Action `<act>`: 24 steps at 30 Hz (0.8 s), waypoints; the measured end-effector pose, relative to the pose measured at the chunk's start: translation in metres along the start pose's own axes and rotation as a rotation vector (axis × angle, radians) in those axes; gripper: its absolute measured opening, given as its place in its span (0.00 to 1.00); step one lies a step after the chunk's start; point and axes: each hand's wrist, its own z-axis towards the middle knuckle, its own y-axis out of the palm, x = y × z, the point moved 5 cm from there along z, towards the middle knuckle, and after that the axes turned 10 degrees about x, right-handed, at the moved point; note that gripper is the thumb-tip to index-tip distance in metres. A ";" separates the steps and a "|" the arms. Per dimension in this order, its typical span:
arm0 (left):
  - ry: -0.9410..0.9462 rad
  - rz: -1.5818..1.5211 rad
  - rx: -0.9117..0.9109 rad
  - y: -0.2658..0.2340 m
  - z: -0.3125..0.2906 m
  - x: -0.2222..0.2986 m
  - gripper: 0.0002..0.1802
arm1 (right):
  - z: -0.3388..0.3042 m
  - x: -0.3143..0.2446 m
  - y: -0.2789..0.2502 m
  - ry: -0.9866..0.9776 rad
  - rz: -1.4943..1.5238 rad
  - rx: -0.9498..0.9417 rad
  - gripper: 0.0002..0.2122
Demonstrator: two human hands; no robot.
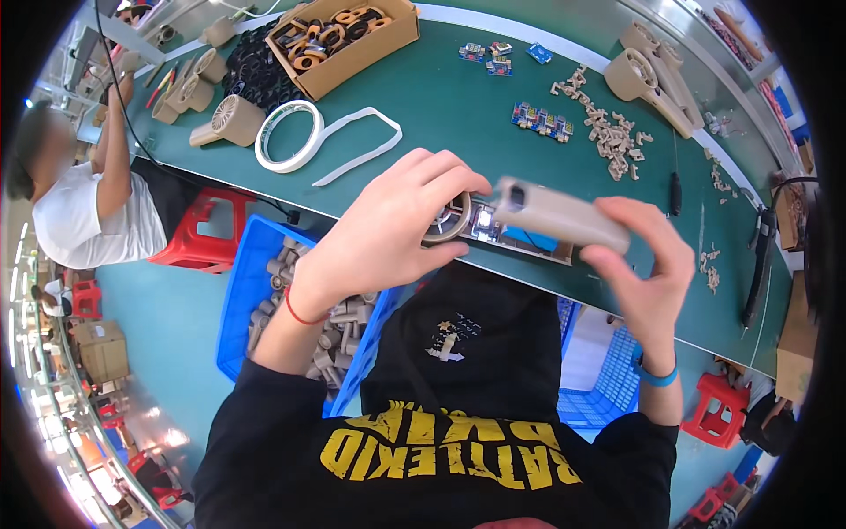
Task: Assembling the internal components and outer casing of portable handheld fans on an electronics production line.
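Note:
At the near edge of the green bench, my left hand (383, 220) is closed around the round head of an opened handheld fan (451, 220). Inside its handle shell a small circuit board (484, 220) and a blue battery (522, 238) are exposed. My right hand (648, 264) pinches one end of a beige handle cover (560, 216), thumb on one side and fingers on the other. The cover sits tilted over the handle, hiding part of the battery, and is slightly blurred. Whether it touches the shell I cannot tell.
Beyond my left hand lie a white tape roll (318, 132), a beige fan (236, 122) and a cardboard box (370, 53) of orange-black parts. Circuit boards (542, 122), small beige pieces (612, 137) and a screwdriver (676, 194) lie rightward. A blue crate (242, 291) stands below; a person (97, 212) sits left.

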 end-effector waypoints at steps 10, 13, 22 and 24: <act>-0.044 -0.008 0.080 -0.002 0.003 -0.004 0.23 | -0.027 0.047 -0.014 0.557 0.216 0.262 0.16; -0.063 -0.016 0.076 -0.003 0.007 -0.002 0.22 | -0.021 0.045 -0.015 0.498 0.095 0.229 0.16; -0.136 0.012 0.027 0.003 0.003 -0.002 0.21 | 0.035 0.040 0.015 0.184 -0.124 -0.039 0.15; -0.139 0.021 0.021 0.002 0.006 0.005 0.21 | 0.041 0.044 0.028 0.091 -0.085 -0.108 0.15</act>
